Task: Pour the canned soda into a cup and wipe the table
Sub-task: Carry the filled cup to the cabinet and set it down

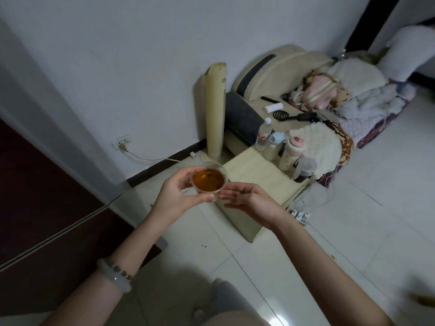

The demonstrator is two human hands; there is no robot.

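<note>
A clear plastic cup (210,179) filled with amber-brown drink is held up in the air, in front of the small cream bedside table (253,175). My left hand (175,194) grips the cup from its left side, thumb and fingers around the wall. My right hand (247,201) is at the cup's lower right with its fingertips touching the wall, palm turned up and fingers loosely spread. No soda can and no cloth are in view.
On the table's far end stand a clear water bottle (263,135), two baby bottles (292,151) and a dark jar (303,171). A tall cream tower fan (214,109) stands by the wall. A sofa (282,74) with piled blankets lies behind. A power strip (300,214) sits on the tiled floor.
</note>
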